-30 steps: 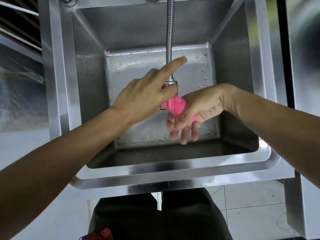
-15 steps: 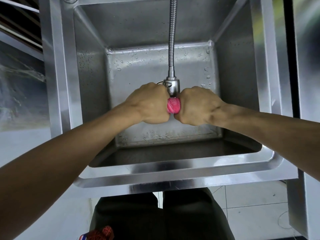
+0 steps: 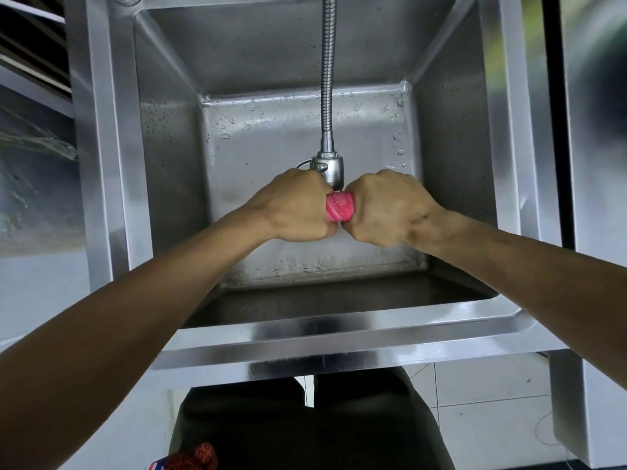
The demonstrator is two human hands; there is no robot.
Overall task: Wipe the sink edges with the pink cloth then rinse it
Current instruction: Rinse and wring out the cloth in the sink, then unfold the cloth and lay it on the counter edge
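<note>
The pink cloth [image 3: 340,207] is rolled into a tight twisted bundle over the middle of the steel sink [image 3: 305,329]. My left hand [image 3: 291,206] grips its left end in a fist and my right hand [image 3: 390,208] grips its right end. Only a short pink stretch shows between the two fists. Both fists sit just under the faucet head [image 3: 330,169], which hangs on a flexible metal hose [image 3: 327,79]. A thin trickle of water drips below the cloth.
The basin floor and walls carry water drops. The wide front rim of the sink runs below my forearms. A steel panel [image 3: 593,198] stands at the right, a grey counter at the left. Tiled floor and my dark trousers show under the sink.
One second ago my left hand was open near the faucet head and my right hand loosely cupped the cloth. Both hands have since closed on it and hold it twisted.
</note>
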